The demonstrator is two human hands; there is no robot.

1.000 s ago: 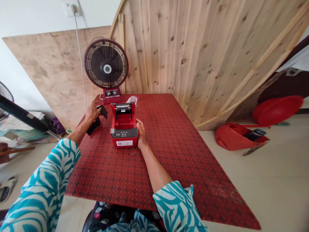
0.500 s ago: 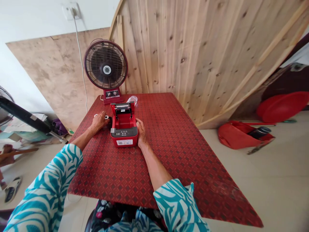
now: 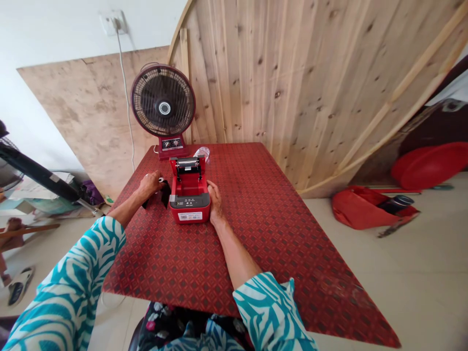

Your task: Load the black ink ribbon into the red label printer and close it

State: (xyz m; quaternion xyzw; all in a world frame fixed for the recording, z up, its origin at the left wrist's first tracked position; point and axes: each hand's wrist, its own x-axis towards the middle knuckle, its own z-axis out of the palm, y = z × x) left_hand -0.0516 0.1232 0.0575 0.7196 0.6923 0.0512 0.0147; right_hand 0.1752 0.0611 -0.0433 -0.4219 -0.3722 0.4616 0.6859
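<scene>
**Wall and table.** Knotty pine plank wall (image 3: pixel 292 78), filling the upper right of the frame, with a plywood sheet (image 3: pixel 73 112) at upper left. Red diamond-patterned table (image 3: pixel 285 253), centre, its far edge set against the planks.

**On the table.** Red desk fan (image 3: pixel 163 101), upright at the far left corner, its white cord (image 3: pixel 126 97) rising to a wall socket. Clear plastic bottle (image 3: pixel 202 153), lying behind the printer and partly hidden by it. Red compact printer (image 3: pixel 189 208), near the table's far end between the two hands, its top open, which leaves the inner bay exposed. The bay's floor is only partly visible from this angle.

**Hands.** Right hand (image 3: pixel 215 201): open, fingers lying on the table just beside the printer's right side, holding nothing. Left hand (image 3: pixel 149 186): fingers drawn narrow above a black piece (image 3: pixel 165 193) left of the printer. A small white round spot (image 3: pixel 161 180) shows at the fingertips. The fingers and printer hide much of this area, so the item and any hold on it cannot be told.
</scene>
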